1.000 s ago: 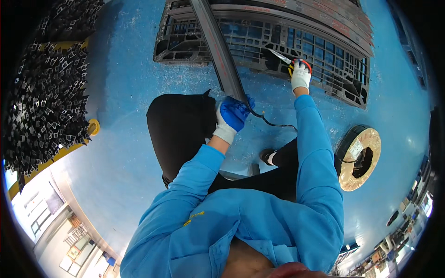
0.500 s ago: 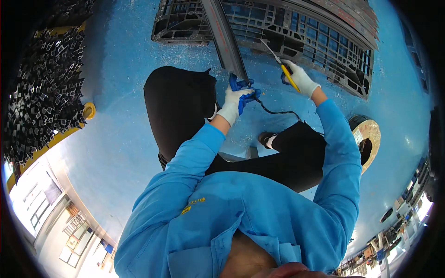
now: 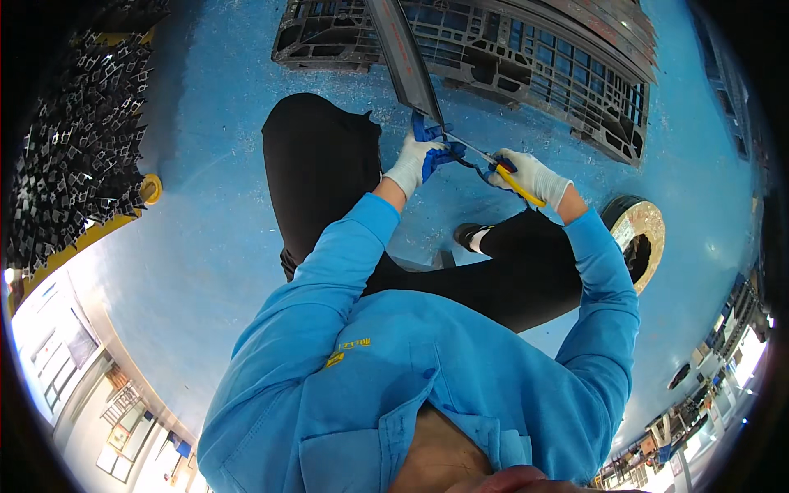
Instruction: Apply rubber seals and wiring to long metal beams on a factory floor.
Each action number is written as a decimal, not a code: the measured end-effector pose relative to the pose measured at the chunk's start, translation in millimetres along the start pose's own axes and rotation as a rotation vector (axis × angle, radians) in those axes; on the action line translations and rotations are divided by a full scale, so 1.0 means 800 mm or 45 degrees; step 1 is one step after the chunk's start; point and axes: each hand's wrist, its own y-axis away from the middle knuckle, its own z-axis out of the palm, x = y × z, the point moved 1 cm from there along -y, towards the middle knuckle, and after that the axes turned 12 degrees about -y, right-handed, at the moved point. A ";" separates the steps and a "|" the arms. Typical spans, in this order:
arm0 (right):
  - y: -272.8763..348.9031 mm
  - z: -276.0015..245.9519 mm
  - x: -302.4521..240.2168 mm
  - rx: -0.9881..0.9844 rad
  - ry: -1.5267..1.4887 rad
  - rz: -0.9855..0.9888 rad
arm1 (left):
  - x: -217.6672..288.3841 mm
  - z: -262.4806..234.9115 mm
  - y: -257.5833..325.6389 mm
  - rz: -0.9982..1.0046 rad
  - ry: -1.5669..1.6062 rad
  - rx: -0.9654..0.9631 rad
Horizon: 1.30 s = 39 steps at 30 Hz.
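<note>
My left hand (image 3: 417,158), in a white glove with blue palm and fingers, is closed on a thin black strip (image 3: 466,163) right at the near end of a long dark grey profile (image 3: 403,62). My right hand (image 3: 530,177), gloved alike, grips a yellow-handled tool (image 3: 519,186) with a long, thin metal blade. The blade slants up and left, and its tip reaches the left fingers by the profile's end. From the left hand the strip trails down and right, passing behind the tool. What lies within the left fingers is partly hidden.
Beyond the hands, a dark lattice pallet (image 3: 542,74) supports more long profiles (image 3: 600,33). A coil of strip (image 3: 645,238) stands at the right by my knee. Many short profile pieces (image 3: 78,156) are stacked on a yellow-edged rack at the left. The floor (image 3: 214,189) is blue.
My right hand has moved down and slightly left, bringing the tool's blade from over the pallet to the left fingers. The left hand keeps its place at the profile's end.
</note>
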 end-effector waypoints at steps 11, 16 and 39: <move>-0.012 0.002 0.023 0.105 0.160 0.001 | -0.003 -0.003 -0.011 0.016 0.094 -0.004; -0.016 0.004 -0.008 0.069 0.133 0.002 | -0.024 -0.044 -0.040 0.130 0.102 -0.089; -0.038 -0.007 0.037 0.312 0.237 -0.521 | -0.013 -0.002 -0.025 0.085 0.077 -0.206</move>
